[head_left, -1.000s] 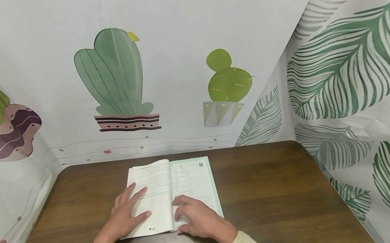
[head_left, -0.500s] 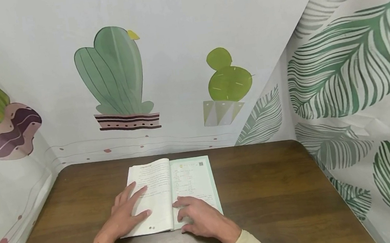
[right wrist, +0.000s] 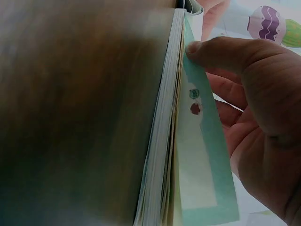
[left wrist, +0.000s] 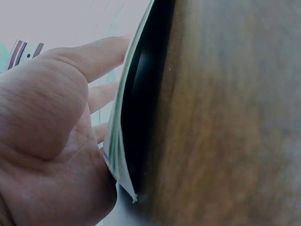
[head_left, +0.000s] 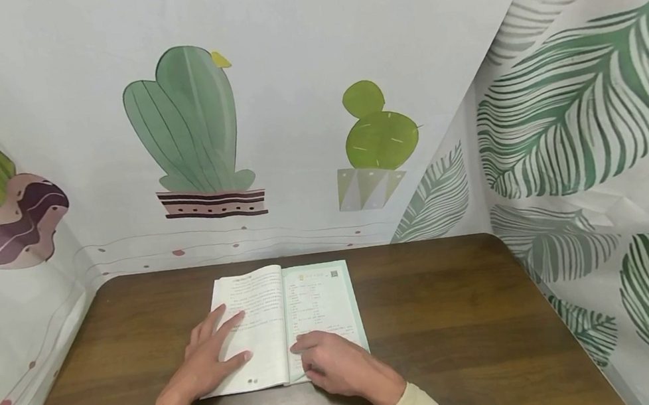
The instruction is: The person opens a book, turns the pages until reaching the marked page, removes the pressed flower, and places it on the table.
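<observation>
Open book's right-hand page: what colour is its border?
Mint green; the page border shows best in the right wrist view.

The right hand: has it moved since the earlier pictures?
Yes, slightly: seen from the head camera, the right hand has shifted toward the person's right, away from the fold of the open book, which hasn't visibly moved.

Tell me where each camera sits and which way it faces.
Head: on the head, facing forward-down at the open book; left hand and right hand show.
Left wrist: on that wrist, facing the book's edge; left hand shows.
Right wrist: on that wrist, facing the book's edge; right hand shows.
Wrist views share book and tabletop.
</observation>
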Available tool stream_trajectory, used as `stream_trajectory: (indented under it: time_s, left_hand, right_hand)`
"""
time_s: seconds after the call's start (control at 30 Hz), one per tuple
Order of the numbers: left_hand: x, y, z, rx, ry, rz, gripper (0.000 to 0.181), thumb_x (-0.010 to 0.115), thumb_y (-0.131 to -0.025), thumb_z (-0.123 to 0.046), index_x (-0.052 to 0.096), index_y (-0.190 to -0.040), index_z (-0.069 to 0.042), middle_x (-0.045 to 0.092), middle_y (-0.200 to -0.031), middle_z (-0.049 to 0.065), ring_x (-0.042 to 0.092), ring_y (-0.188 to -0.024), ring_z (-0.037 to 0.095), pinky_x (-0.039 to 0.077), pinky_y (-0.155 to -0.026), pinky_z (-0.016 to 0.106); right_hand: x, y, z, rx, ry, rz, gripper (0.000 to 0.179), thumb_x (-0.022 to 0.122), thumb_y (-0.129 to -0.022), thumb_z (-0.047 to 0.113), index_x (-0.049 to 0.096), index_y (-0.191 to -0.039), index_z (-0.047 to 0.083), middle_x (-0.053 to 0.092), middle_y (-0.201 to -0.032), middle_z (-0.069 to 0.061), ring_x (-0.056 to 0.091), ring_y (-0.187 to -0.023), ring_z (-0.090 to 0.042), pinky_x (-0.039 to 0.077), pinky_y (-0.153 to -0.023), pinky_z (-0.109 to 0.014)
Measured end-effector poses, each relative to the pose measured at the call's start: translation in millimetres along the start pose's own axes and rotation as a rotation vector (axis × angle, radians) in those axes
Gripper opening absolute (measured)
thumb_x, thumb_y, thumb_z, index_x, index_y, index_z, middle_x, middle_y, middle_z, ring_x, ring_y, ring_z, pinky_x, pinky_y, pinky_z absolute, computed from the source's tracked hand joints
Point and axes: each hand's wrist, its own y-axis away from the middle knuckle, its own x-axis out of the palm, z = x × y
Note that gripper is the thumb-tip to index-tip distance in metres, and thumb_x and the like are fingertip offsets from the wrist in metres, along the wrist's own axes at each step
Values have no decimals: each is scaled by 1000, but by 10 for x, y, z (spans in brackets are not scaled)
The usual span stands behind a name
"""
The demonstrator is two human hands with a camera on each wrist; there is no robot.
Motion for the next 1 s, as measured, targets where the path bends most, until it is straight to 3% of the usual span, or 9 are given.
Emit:
stream_trajectory:
  time_s: [0.13,0.3,0.57,0.7,0.8,0.9,1.0]
  left_hand:
    - [22,-1,22,29,-4,-34,75,80,-91,-47,54,-156,-19,28,-168,24,28,-143,55,29,-98,85]
    - [22,3,7,42,-2,-55,75,81,-90,-46,56,-155,-18,30,-166,25,30,-142,55,30,-97,85]
    - [2,0,-7,31,2,-44,75,81,-90,-45,55,-155,-17,30,-167,24,29,-142,55,29,-98,86]
    - [1,-1,-11,29,-8,-41,75,81,-90,-46,55,-155,-17,29,-167,25,29,-143,55,30,-98,85]
    - [-21,1,-44,8,2,-29,76,82,-90,-44,55,-155,-16,28,-168,25,28,-145,56,28,-100,86]
    - [-50,5,-80,-23,1,4,76,81,-91,-44,54,-156,-16,26,-169,24,26,-146,55,26,-104,86]
    - [-58,-1,-88,-43,-7,28,76,81,-92,-46,53,-157,-17,25,-170,23,25,-147,55,26,-105,85]
  right_hand:
    - [-26,66,-29,-8,-17,-28,22,80,-85,3,67,-72,15,76,-115,-1,71,-118,-15,51,-106,-25]
    - [-78,223,-121,72,-86,-13,9,80,-88,2,77,-88,10,77,-112,-2,71,-117,-16,53,-105,-28]
    - [-211,540,-301,274,-234,-77,16,77,-89,-7,77,-95,8,79,-108,-5,74,-110,-18,60,-96,-36]
    - [-246,645,-368,399,-217,-139,16,79,-88,-6,74,-89,10,76,-99,-2,71,-95,-13,60,-83,-32]
    - [-246,672,-404,480,-153,-231,27,85,-81,-1,63,-79,14,64,-82,5,60,-76,-7,52,-68,-23]
    - [-233,675,-428,492,-122,-311,39,89,-74,1,53,-69,17,50,-70,7,46,-65,-4,42,-58,-20]
    - [-213,667,-426,405,-185,-292,24,88,-79,4,68,-75,17,64,-80,5,58,-76,-5,52,-68,-24]
